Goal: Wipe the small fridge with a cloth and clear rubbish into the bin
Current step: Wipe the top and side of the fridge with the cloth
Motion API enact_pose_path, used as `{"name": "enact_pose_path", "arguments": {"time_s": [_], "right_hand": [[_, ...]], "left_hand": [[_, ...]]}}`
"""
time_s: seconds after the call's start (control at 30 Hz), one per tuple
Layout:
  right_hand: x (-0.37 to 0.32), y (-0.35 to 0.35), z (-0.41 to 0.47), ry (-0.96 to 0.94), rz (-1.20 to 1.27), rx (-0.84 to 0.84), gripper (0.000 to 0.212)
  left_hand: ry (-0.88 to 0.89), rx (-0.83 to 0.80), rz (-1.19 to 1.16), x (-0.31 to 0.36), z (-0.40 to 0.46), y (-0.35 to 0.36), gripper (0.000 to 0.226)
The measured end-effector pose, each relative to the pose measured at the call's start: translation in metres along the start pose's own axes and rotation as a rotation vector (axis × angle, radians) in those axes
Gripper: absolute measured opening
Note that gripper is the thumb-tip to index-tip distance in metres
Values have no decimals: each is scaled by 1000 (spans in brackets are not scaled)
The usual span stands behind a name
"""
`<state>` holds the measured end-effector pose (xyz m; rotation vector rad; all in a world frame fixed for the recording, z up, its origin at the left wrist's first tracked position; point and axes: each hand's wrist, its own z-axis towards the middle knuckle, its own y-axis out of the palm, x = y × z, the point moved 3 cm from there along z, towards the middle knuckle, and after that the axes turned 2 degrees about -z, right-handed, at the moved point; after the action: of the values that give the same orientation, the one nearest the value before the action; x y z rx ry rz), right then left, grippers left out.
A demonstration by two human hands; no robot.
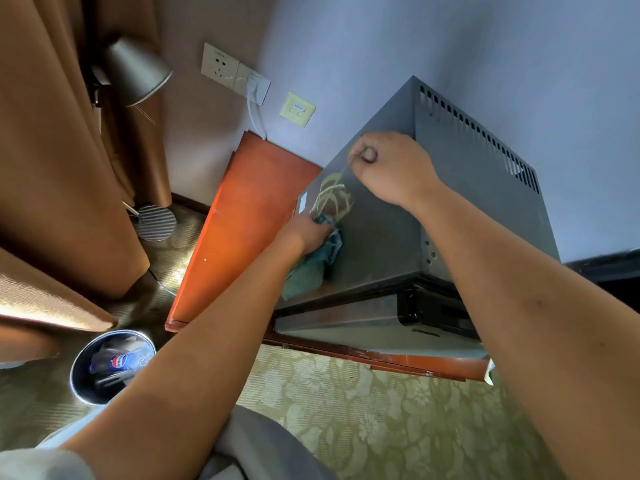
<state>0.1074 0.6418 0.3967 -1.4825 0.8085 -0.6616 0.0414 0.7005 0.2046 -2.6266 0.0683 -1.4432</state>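
The small grey fridge [460,188] stands on a reddish wooden cabinet. On its top lies a bunch of thin yellow-green strips [330,194]. My right hand [391,168] pinches one end of a strip above the fridge top. Lower left on the same surface, my left hand [306,232] grips a teal cloth [313,265], pressed flat on the metal close to the strips. A round metal bin [81,372] stands on the carpet at lower left; inside it are a blue-labelled bottle and other rubbish.
The wooden cabinet top [242,230] extends left of the fridge. A floor lamp [138,71] with a round base stands by brown curtains [45,150]. Wall sockets [235,72] with a white cable sit behind. Patterned green carpet [381,417] lies in front.
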Motion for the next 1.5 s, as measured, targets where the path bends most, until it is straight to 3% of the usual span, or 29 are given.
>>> {"name": "enact_pose_path", "arguments": {"time_s": [0.13,0.37,0.5,0.6,0.7,0.77,0.87,0.93,1.07,1.17,1.23,1.3,1.43,1.5], "right_hand": [[2,0,9,-29,-25,-24,15],[11,-3,27,-41,12,19,13],[14,-3,34,-63,17,-10,13],[14,-3,39,-81,0,-33,12],[16,-5,45,-96,13,-32,13],[17,-6,52,-105,-19,-42,13],[19,-5,61,-120,-85,-61,13],[20,-3,66,-119,-97,-77,13],[23,-2,76,-60,-94,-69,16],[25,-3,81,-28,-54,-33,17],[27,-4,82,-14,-15,-11,17],[28,-4,81,-10,8,1,17],[27,-3,78,-18,4,7,17],[27,-3,77,-14,15,24,18]], "left_hand": [[-118,-105,124,-12,0,-1,48],[139,-11,-256,66,1,-19,23],[66,27,-70,49,13,-14,39],[-81,-79,243,28,16,-9,52],[-73,-134,354,43,10,-15,53],[34,-66,251,65,10,-24,43],[133,-24,-124,91,16,-31,29],[169,24,-175,95,26,-29,25],[57,36,7,68,40,-22,39],[-138,-109,315,34,43,-17,46],[-165,-192,403,31,36,-17,47],[-80,-152,323,45,32,-22,41],[61,-31,-149,80,34,-34,33],[134,14,-252,86,37,-30,26]]}}
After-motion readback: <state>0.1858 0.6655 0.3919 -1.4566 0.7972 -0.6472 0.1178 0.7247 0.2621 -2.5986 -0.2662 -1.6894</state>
